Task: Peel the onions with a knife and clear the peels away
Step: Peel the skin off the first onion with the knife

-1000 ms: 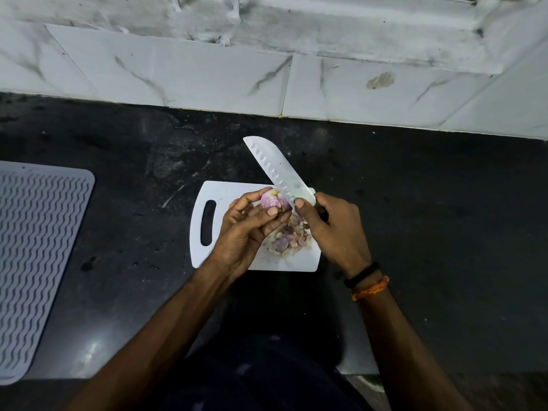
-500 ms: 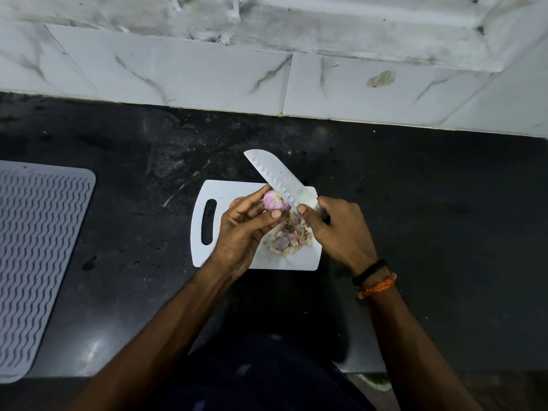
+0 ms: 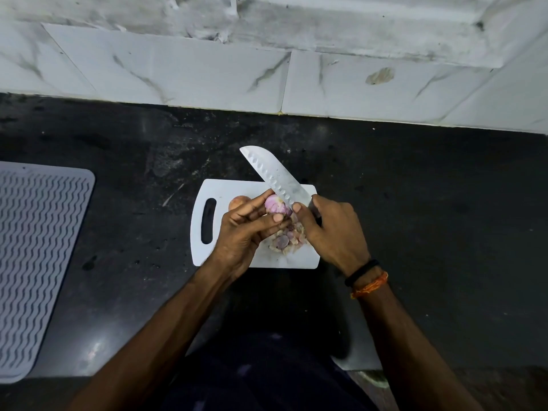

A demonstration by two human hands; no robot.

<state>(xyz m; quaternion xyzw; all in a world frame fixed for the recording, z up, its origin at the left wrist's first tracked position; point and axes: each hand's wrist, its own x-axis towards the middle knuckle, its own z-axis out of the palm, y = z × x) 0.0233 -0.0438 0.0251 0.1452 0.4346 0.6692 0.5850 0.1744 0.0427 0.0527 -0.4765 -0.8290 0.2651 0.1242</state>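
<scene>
We're looking down on a white cutting board [image 3: 237, 188] lying on the black bench [image 3: 415, 203]. Our left hand [image 3: 243, 229] has its fingers curled round a small purple onion [image 3: 275, 205], held just above the board. Our right hand [image 3: 332, 229] is wrapped around the handle of a santoku knife [image 3: 272, 173], thumb out toward the onion, and the blade runs up and to the left with its heel right against the onion. Under the hands we see a heap of onion peels [image 3: 286, 240] resting on the board. Peeking out behind the left fingers is a second, brownish onion [image 3: 237, 201], also on the board. The right wrist carries a black band [image 3: 360, 272] and an orange thread [image 3: 370, 286]. Far left on the bench lies a grey ridged drying mat [image 3: 38, 247]. Marbled white tiles [image 3: 178, 69] back the bench.
</scene>
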